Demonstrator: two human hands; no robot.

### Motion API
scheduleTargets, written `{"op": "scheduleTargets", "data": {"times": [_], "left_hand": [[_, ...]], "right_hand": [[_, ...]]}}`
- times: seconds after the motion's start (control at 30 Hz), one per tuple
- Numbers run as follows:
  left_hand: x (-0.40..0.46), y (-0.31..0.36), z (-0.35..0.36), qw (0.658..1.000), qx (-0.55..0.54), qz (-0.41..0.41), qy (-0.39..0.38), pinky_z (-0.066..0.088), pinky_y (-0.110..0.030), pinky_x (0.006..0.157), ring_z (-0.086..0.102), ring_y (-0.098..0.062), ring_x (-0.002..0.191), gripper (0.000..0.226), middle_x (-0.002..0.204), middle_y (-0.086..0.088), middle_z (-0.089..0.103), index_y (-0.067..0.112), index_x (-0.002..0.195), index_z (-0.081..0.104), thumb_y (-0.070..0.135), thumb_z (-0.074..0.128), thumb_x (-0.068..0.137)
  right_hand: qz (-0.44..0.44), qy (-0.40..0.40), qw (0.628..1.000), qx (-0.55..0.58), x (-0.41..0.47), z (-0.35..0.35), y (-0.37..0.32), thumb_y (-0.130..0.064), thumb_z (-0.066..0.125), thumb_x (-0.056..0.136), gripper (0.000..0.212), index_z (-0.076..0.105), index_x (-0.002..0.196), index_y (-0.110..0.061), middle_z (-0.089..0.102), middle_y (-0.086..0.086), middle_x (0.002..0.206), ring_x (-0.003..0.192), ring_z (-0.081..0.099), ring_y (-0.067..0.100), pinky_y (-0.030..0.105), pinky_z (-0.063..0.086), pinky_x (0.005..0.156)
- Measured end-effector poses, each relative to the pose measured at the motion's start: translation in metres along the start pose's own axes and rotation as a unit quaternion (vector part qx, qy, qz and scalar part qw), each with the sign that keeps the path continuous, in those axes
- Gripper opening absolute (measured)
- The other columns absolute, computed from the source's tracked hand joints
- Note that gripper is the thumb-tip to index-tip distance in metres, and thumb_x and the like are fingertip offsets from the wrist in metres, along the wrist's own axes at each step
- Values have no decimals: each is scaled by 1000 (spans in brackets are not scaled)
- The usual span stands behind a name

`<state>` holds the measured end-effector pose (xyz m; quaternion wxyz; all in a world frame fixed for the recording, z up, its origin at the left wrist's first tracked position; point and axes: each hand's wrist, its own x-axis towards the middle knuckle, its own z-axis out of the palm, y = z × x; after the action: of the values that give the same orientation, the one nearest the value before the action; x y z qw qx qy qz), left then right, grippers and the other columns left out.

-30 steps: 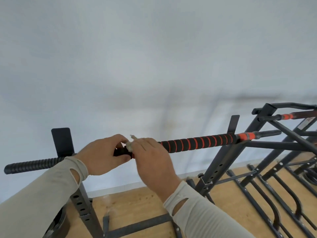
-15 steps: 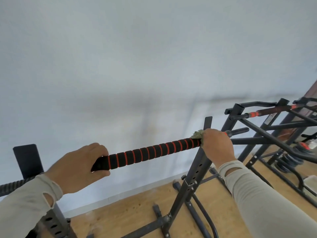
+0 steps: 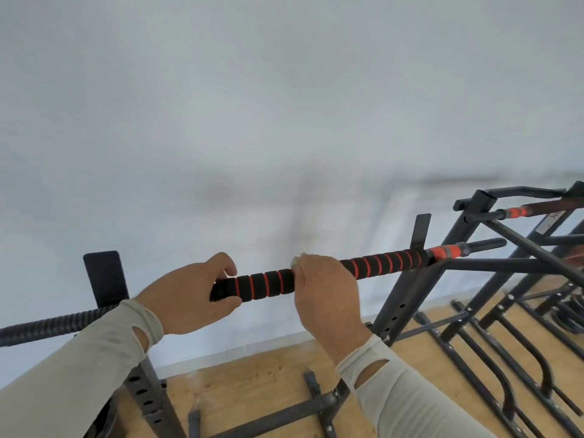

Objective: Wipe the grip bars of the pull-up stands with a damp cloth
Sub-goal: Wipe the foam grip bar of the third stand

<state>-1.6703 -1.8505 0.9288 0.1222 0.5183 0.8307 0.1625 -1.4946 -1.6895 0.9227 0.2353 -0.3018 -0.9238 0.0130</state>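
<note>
1. Head view: my left hand [image 3: 186, 298] curls round ribbed black-orange foam grip bar [image 3: 373, 263].
2. My right hand [image 3: 325, 298] clamps frayed pale cloth [image 3: 297, 260] around the bar, mid-length.
3. Black steel perforated uprights [image 3: 407, 295], wood floor [image 3: 252, 387].

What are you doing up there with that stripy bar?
A person is cleaning a pull-up stand. The left hand grips the black-and-orange grip bar to steady it. The right hand is wrapped round the same bar a little further along, with a cloth pressed under it; only a small pale bit of the cloth peeks out above the fingers. More black stands wait on the right, on the wooden floor.
</note>
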Motion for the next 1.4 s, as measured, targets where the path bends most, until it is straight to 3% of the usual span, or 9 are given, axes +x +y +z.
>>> {"op": "scheduleTargets", "data": {"times": [0.2,0.33,0.5,0.63,0.77,0.93,1.03,1.2,1.4], "left_hand": [[2,-9,1,992,-126,11,-1,52,-25,75,67,-4,77,46,88,19,69,43,115,42,40,76,83],[2,-11,0,996,-86,-6,-2,51,-23,81,66,-1,85,53,99,20,67,51,122,41,61,72,80],[0,-4,-1,1000,-18,-20,-10,50,-23,67,63,-7,70,17,82,12,68,45,99,58,60,50,94],[0,0,-1,999,31,-24,-16,48,-24,61,58,-7,59,18,73,8,66,41,93,56,54,45,97],[-1,-1,-6,999,4,-16,-33,52,-24,64,61,-6,63,16,78,15,67,44,96,57,59,53,91],[-7,10,-8,999,50,-11,0,46,-19,64,61,-4,69,24,84,18,62,42,97,47,52,67,86],[-9,13,-3,1000,21,-7,10,48,-22,67,61,-6,70,29,90,19,57,41,99,44,48,69,86],[-10,15,-2,1000,18,5,14,43,-18,62,59,-7,69,32,91,20,53,39,101,43,48,69,86],[-13,9,0,998,-33,16,43,51,-29,63,59,-8,64,19,78,17,60,39,97,49,39,64,85]], "right_hand": [[-168,44,976,134,-17,38,-75,-8,49,91,21,68,95,-18,68,-2,91,90,63,19,33,50,89],[-224,82,964,114,-16,36,-35,-5,55,94,24,70,111,-13,73,2,114,108,66,21,35,50,102],[-86,22,993,-74,4,8,54,-9,69,83,14,65,93,-18,64,-4,80,71,53,16,31,53,70],[27,-73,983,-169,10,-32,124,-16,60,96,6,60,100,-19,59,-5,84,74,49,16,29,49,70],[189,-50,965,-177,17,-65,180,-17,52,103,10,57,95,-16,62,-1,79,76,60,20,32,53,68],[214,-59,960,-172,20,-61,178,-20,48,105,12,60,105,-15,54,-3,73,73,63,21,35,55,63],[170,-18,973,-153,11,-47,145,-16,53,102,15,66,111,-15,61,-1,70,65,64,20,33,56,54],[25,73,997,-33,-6,-18,55,-5,76,83,21,64,76,-21,62,-6,66,64,62,16,28,54,60],[-149,55,978,137,-25,24,-60,-9,48,92,23,70,95,-16,74,2,97,100,68,23,36,49,102]]}}
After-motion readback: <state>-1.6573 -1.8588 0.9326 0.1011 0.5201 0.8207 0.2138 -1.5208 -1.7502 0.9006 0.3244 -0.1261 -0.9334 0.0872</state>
